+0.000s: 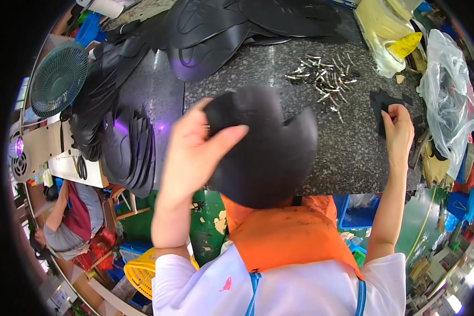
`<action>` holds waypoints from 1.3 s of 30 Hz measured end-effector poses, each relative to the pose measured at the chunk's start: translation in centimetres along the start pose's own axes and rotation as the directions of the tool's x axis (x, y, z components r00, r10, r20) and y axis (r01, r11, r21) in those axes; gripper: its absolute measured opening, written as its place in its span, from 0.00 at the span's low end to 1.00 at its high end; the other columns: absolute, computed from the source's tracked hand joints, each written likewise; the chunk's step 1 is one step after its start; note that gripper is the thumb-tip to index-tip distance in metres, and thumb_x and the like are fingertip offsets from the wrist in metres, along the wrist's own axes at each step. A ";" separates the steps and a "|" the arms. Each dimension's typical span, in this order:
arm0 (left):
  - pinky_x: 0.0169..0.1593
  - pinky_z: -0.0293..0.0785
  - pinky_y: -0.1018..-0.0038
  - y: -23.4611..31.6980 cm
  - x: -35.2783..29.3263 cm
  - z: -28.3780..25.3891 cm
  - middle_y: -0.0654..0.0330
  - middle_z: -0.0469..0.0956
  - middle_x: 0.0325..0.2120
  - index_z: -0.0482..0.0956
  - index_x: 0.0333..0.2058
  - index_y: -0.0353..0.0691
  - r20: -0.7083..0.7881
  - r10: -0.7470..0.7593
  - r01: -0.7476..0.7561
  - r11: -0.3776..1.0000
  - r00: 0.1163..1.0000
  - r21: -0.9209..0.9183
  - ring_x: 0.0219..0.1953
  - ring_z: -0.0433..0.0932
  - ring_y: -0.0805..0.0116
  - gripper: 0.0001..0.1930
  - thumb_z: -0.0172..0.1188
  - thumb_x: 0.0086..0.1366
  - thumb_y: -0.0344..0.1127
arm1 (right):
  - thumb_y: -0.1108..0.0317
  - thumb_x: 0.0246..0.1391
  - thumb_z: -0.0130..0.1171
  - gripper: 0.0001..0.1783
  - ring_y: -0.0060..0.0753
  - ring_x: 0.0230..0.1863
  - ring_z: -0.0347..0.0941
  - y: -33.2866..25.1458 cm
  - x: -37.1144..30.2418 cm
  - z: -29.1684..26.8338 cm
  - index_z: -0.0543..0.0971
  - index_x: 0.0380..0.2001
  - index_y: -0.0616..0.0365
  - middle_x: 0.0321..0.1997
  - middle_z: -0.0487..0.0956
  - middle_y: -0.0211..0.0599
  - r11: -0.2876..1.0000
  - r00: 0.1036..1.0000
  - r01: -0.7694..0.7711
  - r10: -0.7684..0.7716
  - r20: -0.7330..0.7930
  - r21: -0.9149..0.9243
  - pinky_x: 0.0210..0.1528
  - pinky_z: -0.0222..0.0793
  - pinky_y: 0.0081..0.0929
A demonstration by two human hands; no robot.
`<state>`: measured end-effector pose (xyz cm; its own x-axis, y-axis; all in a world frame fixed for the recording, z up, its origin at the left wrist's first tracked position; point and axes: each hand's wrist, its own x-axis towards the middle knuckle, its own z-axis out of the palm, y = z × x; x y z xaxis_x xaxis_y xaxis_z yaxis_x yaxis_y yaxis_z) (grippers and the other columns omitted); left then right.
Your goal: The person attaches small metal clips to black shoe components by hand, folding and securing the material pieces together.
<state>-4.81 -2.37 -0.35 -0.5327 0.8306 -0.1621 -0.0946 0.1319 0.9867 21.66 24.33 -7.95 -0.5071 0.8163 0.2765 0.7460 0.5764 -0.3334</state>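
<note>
My left hand [192, 145] grips a large black leather-like panel [263, 147] by its left edge. The thumb lies on top and the fingers are mostly hidden behind. The panel has a notch in its upper right edge and is slightly blurred. It is held over the table's front edge, before my orange apron [295, 237]. At the table's right side my right hand [399, 126] has thumb and forefinger pinched at a small black piece [379, 102]. Similar small dark pieces lie around it.
Small metallic-and-black parts [326, 76] lie scattered on the speckled stone table [347, 163]. Stacked black panels [210, 37] cover its back and left. A clear plastic bag [447, 95] hangs at the right, near a yellowish container [379, 37]. A green fan [59, 79] and another person [71, 218] are at left.
</note>
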 end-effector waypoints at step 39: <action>0.40 0.58 0.66 -9.8 0.9 10.3 0.64 0.72 0.26 0.64 0.52 0.35 0.342 0.461 -0.480 0.223 0.819 0.849 0.26 0.70 0.67 0.35 0.68 0.48 0.43 | 0.68 0.41 0.64 0.08 0.39 0.32 0.67 -3.9 -3.8 -0.3 0.75 0.21 0.57 0.24 0.74 0.34 0.878 0.972 -0.037 -0.078 0.220 0.478 0.39 0.60 0.34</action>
<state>4.30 2.67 -10.12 -0.1926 0.9260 0.3248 0.9481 0.0902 0.3050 20.85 18.97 -7.45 -0.6463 0.7569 0.0971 0.4673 0.4932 -0.7338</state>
